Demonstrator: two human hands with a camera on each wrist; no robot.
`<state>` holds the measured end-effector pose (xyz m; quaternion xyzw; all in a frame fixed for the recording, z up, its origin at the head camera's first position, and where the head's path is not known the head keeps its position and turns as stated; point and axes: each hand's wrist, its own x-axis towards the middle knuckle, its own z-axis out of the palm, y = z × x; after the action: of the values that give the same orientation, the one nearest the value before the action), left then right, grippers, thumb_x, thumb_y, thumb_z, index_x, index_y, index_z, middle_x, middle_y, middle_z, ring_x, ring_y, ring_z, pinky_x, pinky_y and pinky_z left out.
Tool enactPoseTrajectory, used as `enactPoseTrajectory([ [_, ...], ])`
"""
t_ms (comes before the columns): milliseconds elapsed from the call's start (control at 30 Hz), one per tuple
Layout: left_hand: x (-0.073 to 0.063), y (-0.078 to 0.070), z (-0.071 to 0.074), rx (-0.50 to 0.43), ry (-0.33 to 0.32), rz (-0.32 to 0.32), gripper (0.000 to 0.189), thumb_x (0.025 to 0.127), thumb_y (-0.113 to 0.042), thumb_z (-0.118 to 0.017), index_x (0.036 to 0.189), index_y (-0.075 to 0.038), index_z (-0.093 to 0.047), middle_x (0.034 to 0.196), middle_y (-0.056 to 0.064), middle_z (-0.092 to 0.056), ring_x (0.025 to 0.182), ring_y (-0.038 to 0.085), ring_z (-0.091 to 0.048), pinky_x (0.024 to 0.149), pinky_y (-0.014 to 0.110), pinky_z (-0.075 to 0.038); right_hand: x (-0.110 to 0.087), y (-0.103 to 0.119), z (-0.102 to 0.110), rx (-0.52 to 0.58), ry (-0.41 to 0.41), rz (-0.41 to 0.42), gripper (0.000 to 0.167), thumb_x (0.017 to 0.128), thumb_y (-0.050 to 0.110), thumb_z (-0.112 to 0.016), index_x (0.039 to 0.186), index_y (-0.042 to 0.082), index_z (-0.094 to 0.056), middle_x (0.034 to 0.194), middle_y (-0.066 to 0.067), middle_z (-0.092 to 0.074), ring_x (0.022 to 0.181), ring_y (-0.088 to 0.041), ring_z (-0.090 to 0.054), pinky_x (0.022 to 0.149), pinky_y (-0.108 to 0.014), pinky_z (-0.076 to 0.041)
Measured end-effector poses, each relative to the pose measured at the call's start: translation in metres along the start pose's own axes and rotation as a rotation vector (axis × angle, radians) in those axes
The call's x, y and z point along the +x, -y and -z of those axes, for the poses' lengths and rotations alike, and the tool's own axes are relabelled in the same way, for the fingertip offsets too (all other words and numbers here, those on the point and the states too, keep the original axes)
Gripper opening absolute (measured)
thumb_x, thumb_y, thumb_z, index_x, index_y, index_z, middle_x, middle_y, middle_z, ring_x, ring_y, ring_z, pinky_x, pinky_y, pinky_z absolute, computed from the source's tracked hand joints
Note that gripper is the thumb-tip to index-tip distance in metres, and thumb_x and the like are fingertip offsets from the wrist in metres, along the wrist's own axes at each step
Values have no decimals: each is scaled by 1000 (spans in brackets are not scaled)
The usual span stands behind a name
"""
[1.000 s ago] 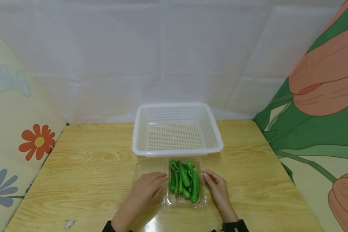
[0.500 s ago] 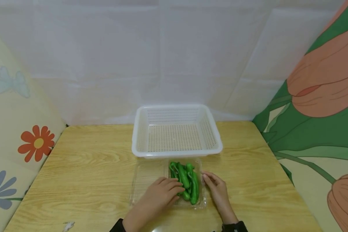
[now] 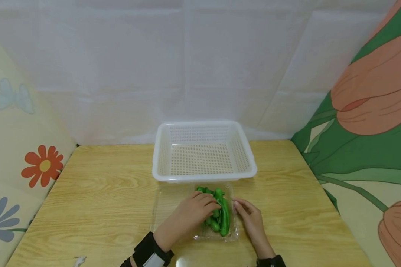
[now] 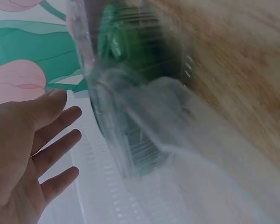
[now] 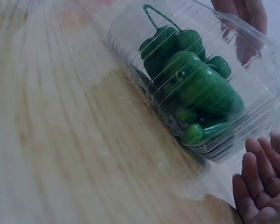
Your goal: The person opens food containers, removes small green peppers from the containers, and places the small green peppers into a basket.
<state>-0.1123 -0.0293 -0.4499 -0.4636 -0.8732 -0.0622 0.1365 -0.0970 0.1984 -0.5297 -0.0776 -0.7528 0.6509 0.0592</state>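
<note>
Several green peppers (image 3: 225,217) lie in a clear plastic box (image 3: 232,236), its transparent lid (image 3: 162,207) folded out to the left. My left hand (image 3: 194,211) reaches over the left side of the peppers and hides part of them. In the left wrist view its fingers (image 4: 60,149) are spread and loosely bent, with nothing between them. Beside the box's right rim, my right hand (image 3: 252,218) pinches the edge between thumb and index finger. The right wrist view shows the peppers (image 5: 196,79) through the ribbed wall, with the right fingers (image 5: 252,177) near its lower end.
A white perforated plastic basket (image 3: 204,176) stands right behind the box, with nothing in it. A scrap of white material (image 3: 80,261) lies at the front left of the wooden table (image 3: 103,193). Flower-printed panels flank the table; a white sheet (image 3: 120,74) hangs behind.
My left hand has moved from the box's left edge rightward over the peppers, then a little farther back. My right hand has stayed at the right rim.
</note>
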Motion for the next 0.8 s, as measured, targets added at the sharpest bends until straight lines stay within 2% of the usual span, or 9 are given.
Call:
enactPoseTrajectory([
  [167,9,8,-6,-7,105,11,28,98,-25,-62,125,-23,-67,129,-5,-62,122,14,-56,106,35,-43,0,-1,0,9,3,-5,29,98,14,-64,117,-7,-67,88,-2,-71,82,-4,-64,79,-15,-49],
  [333,12,12,-11,-21,150,20,28,97,-26,-61,125,-23,-67,129,-5,-61,123,14,-55,108,35,-41,0,-1,-1,11,3,-1,29,97,13,-64,117,-8,-67,88,-2,-72,82,-4,-64,79,-15,-49],
  [567,13,14,-15,-9,142,7,29,94,-24,-63,122,-24,-69,124,-6,-62,120,13,-56,106,32,-41,1,-3,-1,7,9,-10,30,98,14,-64,117,-8,-67,90,-4,-73,83,-3,-64,79,-15,-49],
  [800,16,16,-17,-50,116,8,28,91,-28,-67,119,-22,-71,118,-6,-62,113,12,-59,104,30,-42,1,-1,-1,3,-1,-23,30,97,15,-65,117,-7,-67,90,-6,-72,82,-4,-64,79,-15,-50],
])
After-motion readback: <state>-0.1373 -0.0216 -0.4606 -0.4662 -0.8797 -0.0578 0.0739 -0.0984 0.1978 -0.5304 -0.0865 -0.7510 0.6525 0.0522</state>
